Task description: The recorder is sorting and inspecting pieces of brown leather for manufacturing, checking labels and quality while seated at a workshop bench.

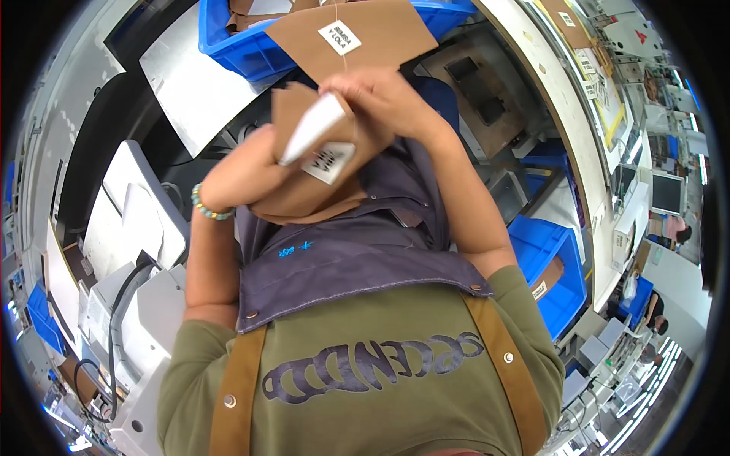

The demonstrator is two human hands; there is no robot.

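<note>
My left hand (251, 168), with a beaded bracelet at its wrist, grips a folded brown fabric-like piece (302, 196) that bears a white printed label (329, 162). My right hand (376, 100) pinches the upper part of the brown material, beside a white folded area (313, 128). Both hands are slightly blurred, and some fingertips are hidden. Beyond them another brown piece (388, 31) with a white label (340, 37) lies over the rim of a blue plastic bin. A thin thread runs across this label towards my right hand.
The blue plastic bin (245, 57) ahead holds more brown pieces. A white tabletop (188, 85) is at its left, and grey machine housing (154, 308) stands at my left. Another blue bin (547, 273) with a brown piece is at my right, near a long pale table edge (570, 131).
</note>
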